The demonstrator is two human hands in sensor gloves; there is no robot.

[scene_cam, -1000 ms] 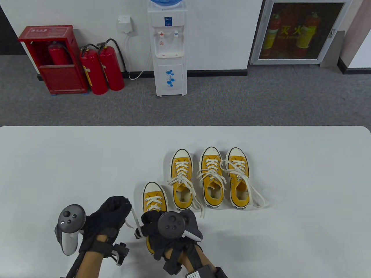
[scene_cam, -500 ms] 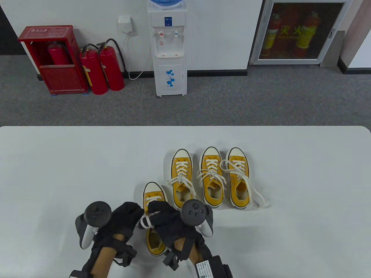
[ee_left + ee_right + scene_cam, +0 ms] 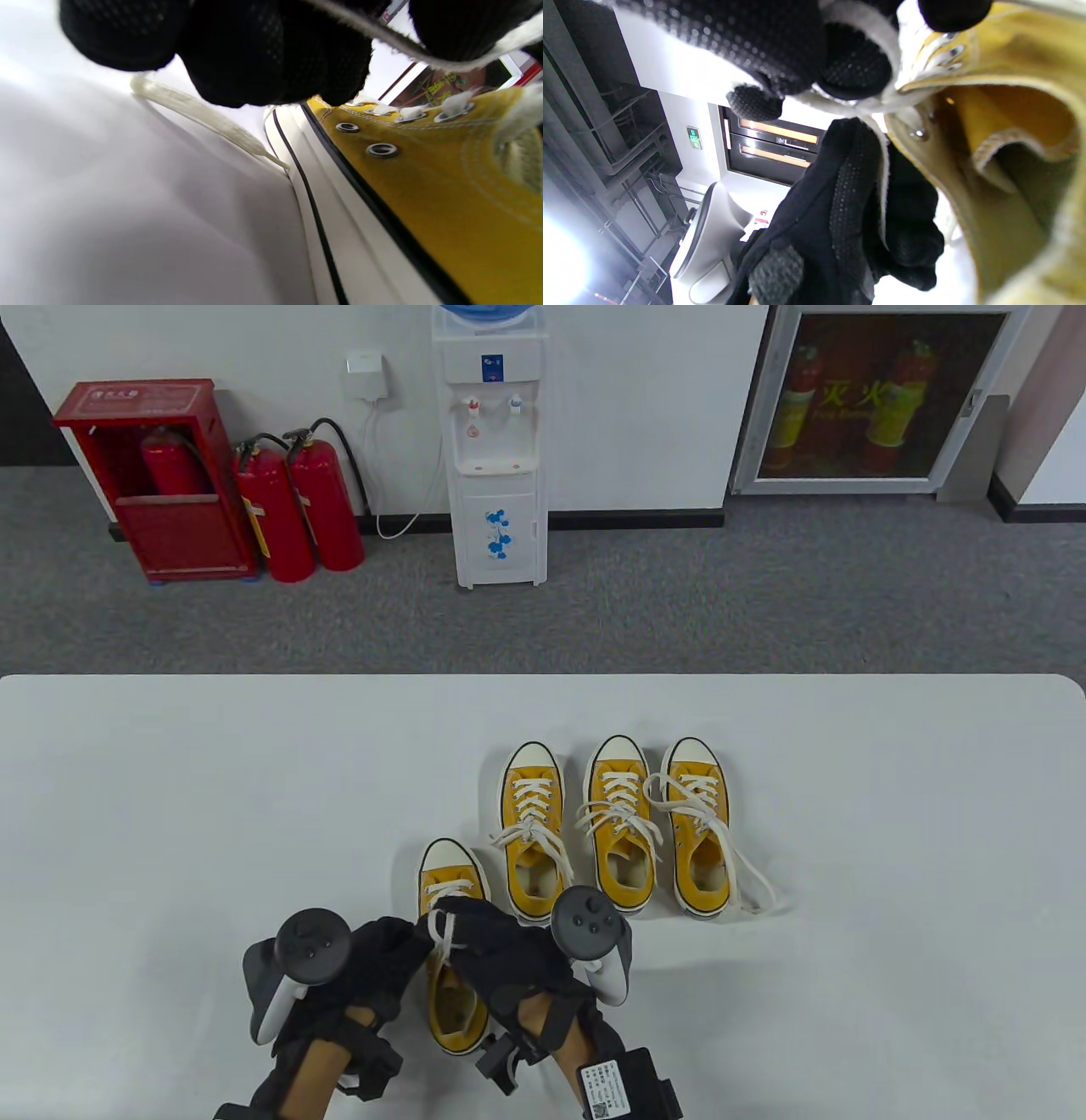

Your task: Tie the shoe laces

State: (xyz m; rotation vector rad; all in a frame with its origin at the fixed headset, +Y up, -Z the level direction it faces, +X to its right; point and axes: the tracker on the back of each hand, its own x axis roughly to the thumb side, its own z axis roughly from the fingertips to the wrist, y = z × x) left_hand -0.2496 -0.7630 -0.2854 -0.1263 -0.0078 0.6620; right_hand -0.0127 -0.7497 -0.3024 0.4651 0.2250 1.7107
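- Grey carpet, a white water dispenser [image 3: 497, 449] and red fire extinguishers [image 3: 297, 509] fill the upper half of the table view; a white table [image 3: 170, 814] fills the lower half.
- Nearest the bottom edge, left of centre, sits a yellow canvas sneaker with a white rubber toe cap [image 3: 451, 891]; three matching yellow sneakers [image 3: 615, 823] stand in a row just beyond it, to its right.
- Both black-gloved hands meet over the near sneaker's tongue: the left hand [image 3: 382, 967] and the right hand [image 3: 496, 959] each have fingers curled, pinching its flat white cotton lace [image 3: 441, 929].
- One loose lace end [image 3: 203, 116] trails on the table beside the sole, in the left wrist view.
- Likely soft, limp and light, the lace should hold best pinched close to the top eyelets; the light sneaker may slide under a hard pull.
- Open table lies to the left and right; the neighbouring row's loose laces lie near.
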